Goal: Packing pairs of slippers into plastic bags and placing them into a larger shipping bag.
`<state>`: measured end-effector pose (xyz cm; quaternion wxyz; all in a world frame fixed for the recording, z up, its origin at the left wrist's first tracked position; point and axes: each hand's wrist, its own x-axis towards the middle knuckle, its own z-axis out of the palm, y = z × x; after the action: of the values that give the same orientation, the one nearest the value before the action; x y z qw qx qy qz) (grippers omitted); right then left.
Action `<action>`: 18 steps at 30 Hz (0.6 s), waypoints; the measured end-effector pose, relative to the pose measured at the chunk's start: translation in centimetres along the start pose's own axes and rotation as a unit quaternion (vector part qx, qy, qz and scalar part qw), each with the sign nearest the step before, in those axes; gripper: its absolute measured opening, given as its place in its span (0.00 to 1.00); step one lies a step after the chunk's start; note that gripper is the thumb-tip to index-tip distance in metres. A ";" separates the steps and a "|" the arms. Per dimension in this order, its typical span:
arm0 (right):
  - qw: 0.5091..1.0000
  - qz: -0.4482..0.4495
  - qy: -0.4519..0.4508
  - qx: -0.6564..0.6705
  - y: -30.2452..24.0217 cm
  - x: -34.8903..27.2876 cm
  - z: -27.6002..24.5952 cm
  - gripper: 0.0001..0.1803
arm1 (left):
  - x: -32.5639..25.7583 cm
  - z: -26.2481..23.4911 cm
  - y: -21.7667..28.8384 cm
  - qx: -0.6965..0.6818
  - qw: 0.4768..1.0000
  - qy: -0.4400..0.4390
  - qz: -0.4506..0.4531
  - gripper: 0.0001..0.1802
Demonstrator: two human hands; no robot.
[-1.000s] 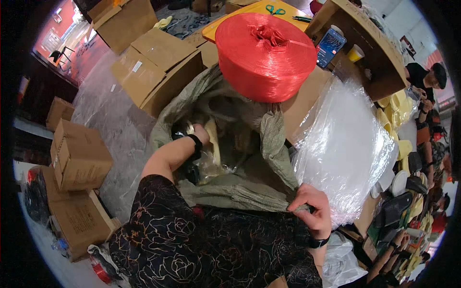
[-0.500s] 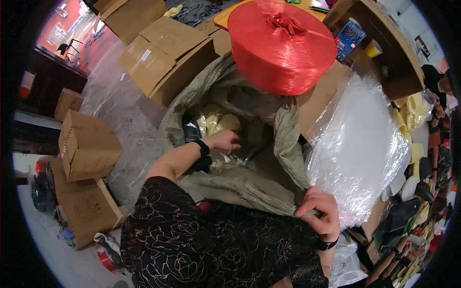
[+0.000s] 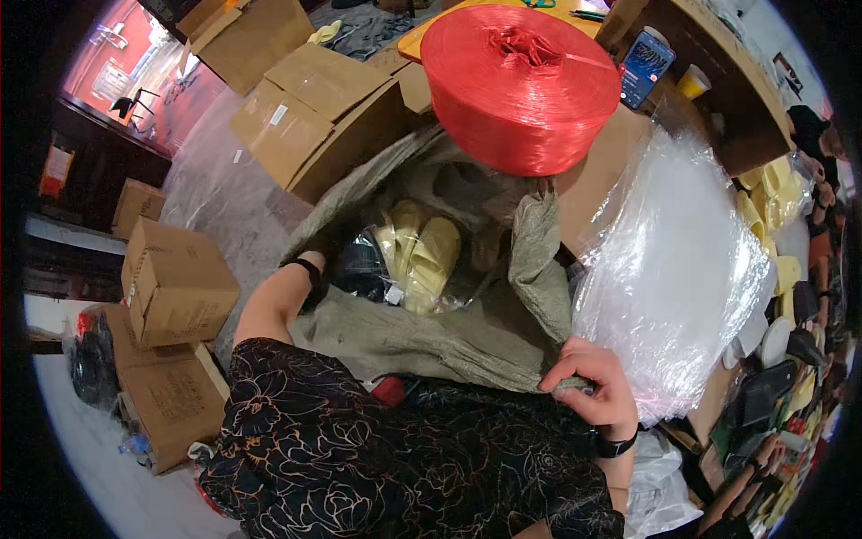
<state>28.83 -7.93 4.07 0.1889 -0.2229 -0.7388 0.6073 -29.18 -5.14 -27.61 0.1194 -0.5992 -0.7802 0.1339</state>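
Observation:
A grey-green woven sack stands with its mouth wide before me. Pale yellow slippers in clear plastic lie inside it, beside a dark bagged item whose kind I cannot make out. My right hand pinches the sack's rim at the near right corner. At the sack's left edge is my left hand, wearing a black wristband; its fingers are hidden by the sack and its shadow.
Beyond the sack sits a big roll of red plastic twine. A stack of clear plastic bags lies to the right. Cardboard boxes stand at left, with another box behind the sack. Loose slippers and other people's hands are far right.
My left hand has moved from over the sack's contents to its left edge, uncovering the yellow slippers. My right hand keeps its hold on the rim.

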 end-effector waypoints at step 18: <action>0.999 -0.039 -0.013 0.016 1.1 -0.2 -0.1 0.08 | -5.0 -27.0 -2.9 -0.011 0.973 0.005 0.230 0.04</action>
<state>29.20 -7.76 2.97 0.2060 -0.1829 -0.7393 0.6145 -21.17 -8.93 -1.48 0.0829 -0.7649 -0.6218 0.1463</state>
